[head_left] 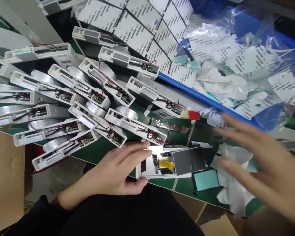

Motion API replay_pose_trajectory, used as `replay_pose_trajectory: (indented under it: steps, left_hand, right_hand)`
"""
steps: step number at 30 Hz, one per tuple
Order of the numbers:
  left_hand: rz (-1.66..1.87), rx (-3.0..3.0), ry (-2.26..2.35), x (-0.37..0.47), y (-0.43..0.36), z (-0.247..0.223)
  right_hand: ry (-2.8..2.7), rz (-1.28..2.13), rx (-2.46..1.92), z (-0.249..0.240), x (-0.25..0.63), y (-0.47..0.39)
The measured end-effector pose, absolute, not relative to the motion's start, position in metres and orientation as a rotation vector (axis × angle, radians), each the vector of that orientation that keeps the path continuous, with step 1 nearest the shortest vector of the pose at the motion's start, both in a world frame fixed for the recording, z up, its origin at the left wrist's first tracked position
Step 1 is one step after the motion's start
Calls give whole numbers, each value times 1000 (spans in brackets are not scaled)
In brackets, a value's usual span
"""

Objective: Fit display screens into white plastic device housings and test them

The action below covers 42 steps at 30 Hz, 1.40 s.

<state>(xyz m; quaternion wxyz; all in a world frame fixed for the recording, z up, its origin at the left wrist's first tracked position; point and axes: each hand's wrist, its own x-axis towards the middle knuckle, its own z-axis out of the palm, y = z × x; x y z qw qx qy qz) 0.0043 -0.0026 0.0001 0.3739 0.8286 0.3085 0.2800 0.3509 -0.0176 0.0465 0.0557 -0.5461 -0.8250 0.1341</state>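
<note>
My left hand grips the left end of a white device housing, thumb on the near side and fingers on the far side. A dark display panel lies tilted over the housing's right part, joined near an orange flex cable with black tape bits around it. To the right, my right hand hovers with fingers apart, holding nothing I can see; motion blurs it. Beneath and beside it lie a crumpled white tissue and a teal-tinted rectangular sheet.
Several white housings with circuit boards, red wires and round silvery parts crowd the left. Behind them, printed white boxes or panels are laid in rows. A blue bin at upper right holds peeled film and plastic. A cardboard box stands lower left.
</note>
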Motion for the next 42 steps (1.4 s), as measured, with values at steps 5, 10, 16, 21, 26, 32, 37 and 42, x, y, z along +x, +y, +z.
replay_pose_trajectory:
  steps: [5, 10, 16, 21, 26, 32, 37, 42]
  left_hand:
    - [700, 2170, 815, 4, -2, 1]
    - [687, 2199, 840, 4, -3, 0]
    - [685, 2333, 835, 8, -2, 4]
    - [544, 2515, 776, 11, 1, 17]
    - [350, 2647, 774, 14, 4, 36]
    - [198, 2737, 753, 20, 12, 52]
    - [139, 2730, 739, 26, 19, 54]
    - [110, 2718, 742, 28, 17, 56]
  right_hand:
    - [-2542, 644, -1576, 36, 332, -33]
    - [-2439, 722, -1604, 31, 332, -35]
    - [-2545, 585, -1510, 40, 327, -36]
    - [-2596, 439, -1494, 41, 321, -39]
    - [-2440, 467, -1509, 40, 324, -45]
    - [-1937, 768, -1481, 37, 310, -58]
    - [-1422, 940, -1339, 25, 282, -64]
    - [-1161, 1125, -1247, 22, 267, -61]
